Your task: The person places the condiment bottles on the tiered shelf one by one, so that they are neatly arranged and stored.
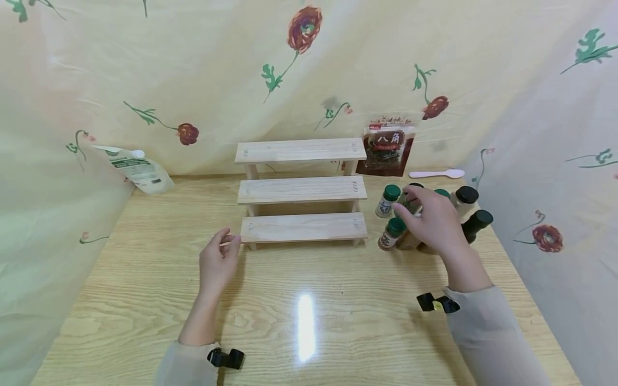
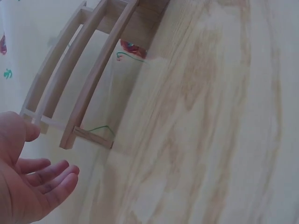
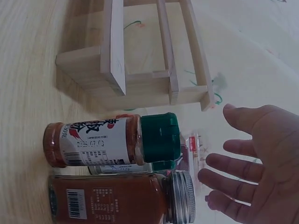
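A three-step wooden rack stands at the middle of the table. My left hand is beside the left end of its lowest step, fingers loosely bent and holding nothing. On the right, my right hand hovers over a group of spice jars, partly hiding them; its fingers are spread with nothing between them in the right wrist view. Nearest it on the left are two green-capped jars, a back jar and a front jar. A silver-lidded bottle of reddish-brown contents stands by the front jar.
A black-capped jar and a dark bottle stand at the group's right. Behind are a brown star anise pouch and a pale spoon. A white spouted pouch leans at the back left. Flowered cloth surrounds the table.
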The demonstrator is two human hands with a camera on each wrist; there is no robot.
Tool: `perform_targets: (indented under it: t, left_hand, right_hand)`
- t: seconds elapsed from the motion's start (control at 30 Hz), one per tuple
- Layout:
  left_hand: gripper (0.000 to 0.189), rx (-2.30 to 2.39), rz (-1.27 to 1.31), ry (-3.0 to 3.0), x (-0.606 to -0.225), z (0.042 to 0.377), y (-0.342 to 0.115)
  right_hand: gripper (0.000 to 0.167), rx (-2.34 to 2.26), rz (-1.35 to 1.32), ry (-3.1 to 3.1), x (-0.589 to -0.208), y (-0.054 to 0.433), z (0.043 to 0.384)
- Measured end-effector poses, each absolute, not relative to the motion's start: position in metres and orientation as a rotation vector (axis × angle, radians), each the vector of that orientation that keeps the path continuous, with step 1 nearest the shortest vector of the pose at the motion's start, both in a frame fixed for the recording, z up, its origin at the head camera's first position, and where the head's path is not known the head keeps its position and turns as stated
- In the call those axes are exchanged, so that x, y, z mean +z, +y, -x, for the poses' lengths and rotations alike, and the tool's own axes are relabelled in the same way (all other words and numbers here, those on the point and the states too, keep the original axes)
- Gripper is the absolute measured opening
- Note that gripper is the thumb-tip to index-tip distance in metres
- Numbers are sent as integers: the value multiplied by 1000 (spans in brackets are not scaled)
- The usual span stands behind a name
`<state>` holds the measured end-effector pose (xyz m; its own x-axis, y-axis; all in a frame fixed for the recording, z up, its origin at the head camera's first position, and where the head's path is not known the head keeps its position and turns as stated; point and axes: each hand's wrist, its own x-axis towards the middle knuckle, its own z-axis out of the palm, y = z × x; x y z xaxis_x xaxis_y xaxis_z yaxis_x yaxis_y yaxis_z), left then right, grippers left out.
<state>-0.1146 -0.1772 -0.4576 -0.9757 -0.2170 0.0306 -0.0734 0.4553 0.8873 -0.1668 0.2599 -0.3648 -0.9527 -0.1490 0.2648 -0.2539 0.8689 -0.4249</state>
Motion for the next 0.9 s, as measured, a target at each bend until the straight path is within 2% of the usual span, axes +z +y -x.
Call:
perform_targets:
  t: [0.33, 0.9]
  left_hand:
    - [53, -1705, -386, -2582, -463, 117, -178]
    - [42, -1943, -495, -2441, -466, 124, -169]
  right_hand:
    - [61, 711, -214, -2985, -362, 262, 189]
    - [66, 728, -122, -3158, -362, 256, 214]
